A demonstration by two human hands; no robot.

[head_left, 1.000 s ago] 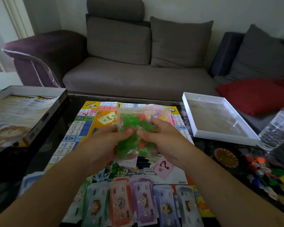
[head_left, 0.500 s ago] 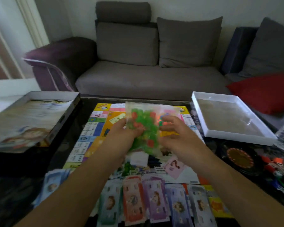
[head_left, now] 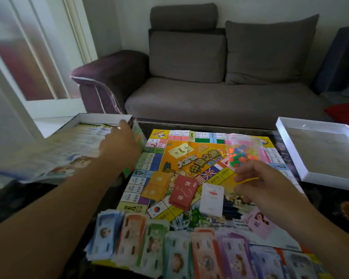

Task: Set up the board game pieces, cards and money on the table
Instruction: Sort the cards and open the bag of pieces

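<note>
My left hand (head_left: 120,147), at ten o'clock, grips a blurred clear bag of green pieces (head_left: 139,133) beside the printed box lid (head_left: 54,150); my right hand (head_left: 256,183), at three o'clock over the colourful game board (head_left: 189,156), pinches a thin yellow rubber band (head_left: 248,179)

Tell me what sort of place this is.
Most likely a home living room: a grey sofa with loose cushions stands behind a dark low table carrying a board game, and a curtained glass door is on the left.
</note>
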